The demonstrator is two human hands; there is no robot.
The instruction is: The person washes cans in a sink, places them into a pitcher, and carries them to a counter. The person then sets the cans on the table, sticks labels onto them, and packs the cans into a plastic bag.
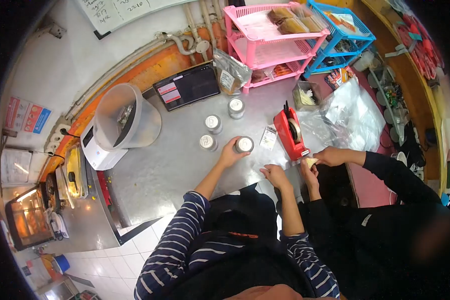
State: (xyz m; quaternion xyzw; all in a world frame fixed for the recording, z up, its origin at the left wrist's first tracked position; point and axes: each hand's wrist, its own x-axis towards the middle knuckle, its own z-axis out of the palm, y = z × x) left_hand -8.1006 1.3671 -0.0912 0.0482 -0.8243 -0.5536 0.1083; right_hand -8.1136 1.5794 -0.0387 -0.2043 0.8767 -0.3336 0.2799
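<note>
Fingers of my left hand [230, 154] wrap the side of a silver-topped can [244, 144] standing on the metal table [150, 175]. Three more cans stand behind and to the left: one can [208, 142], a second can [213, 124] and a third can [236, 107]. My right hand [276, 176] is over the table's front edge, its thumb and curled fingers apart, with nothing visible in it. A printed label [268, 137] lies between the can and a red tape dispenser [289, 135].
At the right, a person in black holds a small pale item [310, 162] close to my right hand. Along the back are a tablet [186, 86], a pink rack [275, 45], a blue rack [337, 37] and a clear tub [147, 120]. Plastic bags [357, 112] lie behind the dispenser.
</note>
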